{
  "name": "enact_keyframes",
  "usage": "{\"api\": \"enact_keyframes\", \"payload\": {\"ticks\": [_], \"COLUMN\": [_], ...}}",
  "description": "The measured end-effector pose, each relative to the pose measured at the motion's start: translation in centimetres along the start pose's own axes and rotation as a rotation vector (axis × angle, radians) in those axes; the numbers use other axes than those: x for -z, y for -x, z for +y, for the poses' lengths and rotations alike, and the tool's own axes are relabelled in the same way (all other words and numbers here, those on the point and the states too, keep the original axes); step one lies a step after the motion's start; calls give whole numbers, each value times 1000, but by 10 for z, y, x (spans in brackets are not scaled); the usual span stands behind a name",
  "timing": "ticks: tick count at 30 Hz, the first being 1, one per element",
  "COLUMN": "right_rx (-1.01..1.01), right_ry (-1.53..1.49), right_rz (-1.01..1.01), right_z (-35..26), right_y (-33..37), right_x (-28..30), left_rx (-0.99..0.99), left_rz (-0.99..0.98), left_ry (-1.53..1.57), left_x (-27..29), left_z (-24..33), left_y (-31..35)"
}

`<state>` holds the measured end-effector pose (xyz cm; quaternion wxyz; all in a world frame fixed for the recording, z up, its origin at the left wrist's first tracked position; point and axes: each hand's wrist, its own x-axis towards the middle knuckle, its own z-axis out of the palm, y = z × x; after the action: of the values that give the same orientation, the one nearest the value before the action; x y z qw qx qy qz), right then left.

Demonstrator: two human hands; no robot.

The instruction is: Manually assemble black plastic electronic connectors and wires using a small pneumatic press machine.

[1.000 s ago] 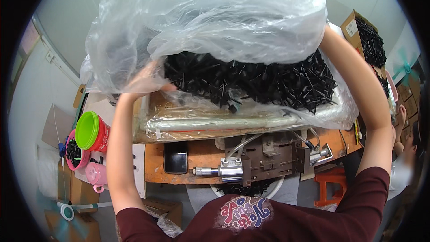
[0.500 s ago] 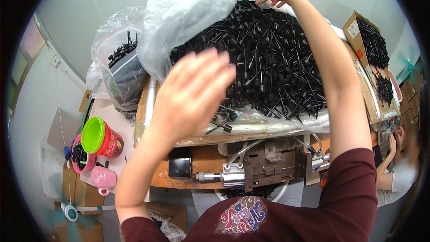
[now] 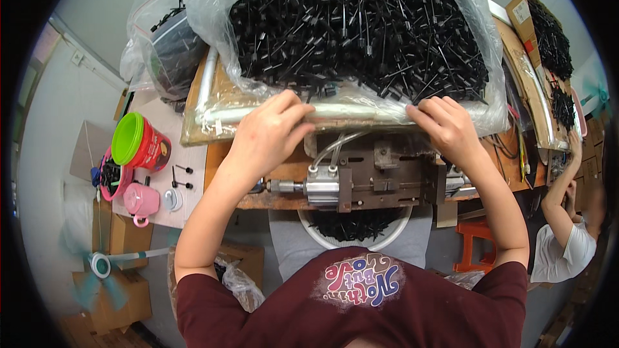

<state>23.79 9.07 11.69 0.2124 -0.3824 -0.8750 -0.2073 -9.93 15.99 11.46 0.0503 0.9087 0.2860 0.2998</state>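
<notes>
Plastic bag (image 3: pixel 218 6), lying open on the wrapped tray (image 3: pixel 200 130), just beyond the metal machine (image 3: pixel 387 183). At left, beside the tray, a zip bag (image 3: pixel 171 45) with similar black contents. Left hand (image 3: pixel 265 130) at the tray's near edge, thumb and forefinger apart at the tips; cannot tell whether any film is caught between. Heaped in the middle, inside the bag, black parts (image 3: pixel 354 32), bared to view. Right hand (image 3: pixel 449 130) at the same edge, thumb and fingers seemingly pinching the bag's near fold. Apparently busy turning back the bag mouth to expose the heap; next, probably calling for tucking the film down without spilling. Compared with half a second ago, no blurred left hand above the parts, no right hand at the far rim; more heap uncovered, both hands at the near edge.
</notes>
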Motion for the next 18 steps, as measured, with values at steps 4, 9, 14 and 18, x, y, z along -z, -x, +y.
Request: {"api": "enact_keyframes", "payload": {"ticks": [4,9,14,18], "right_rx": [49,-97,-288,-306], "right_ry": [171,264,192,88], "right_rz": [3,-103,-22,319], "right_z": [18,53,41,-19], "right_y": [28,48,39,46], "right_x": [9,18,28,30], "left_rx": [30,174,108,323], "left_rz": [66,150,312,237], "left_ry": [-38,196,229,718], "left_x": [-5,3,-12,-17], "left_z": [6,14,42,81], "left_y": [8,-4,-29,-2]}}
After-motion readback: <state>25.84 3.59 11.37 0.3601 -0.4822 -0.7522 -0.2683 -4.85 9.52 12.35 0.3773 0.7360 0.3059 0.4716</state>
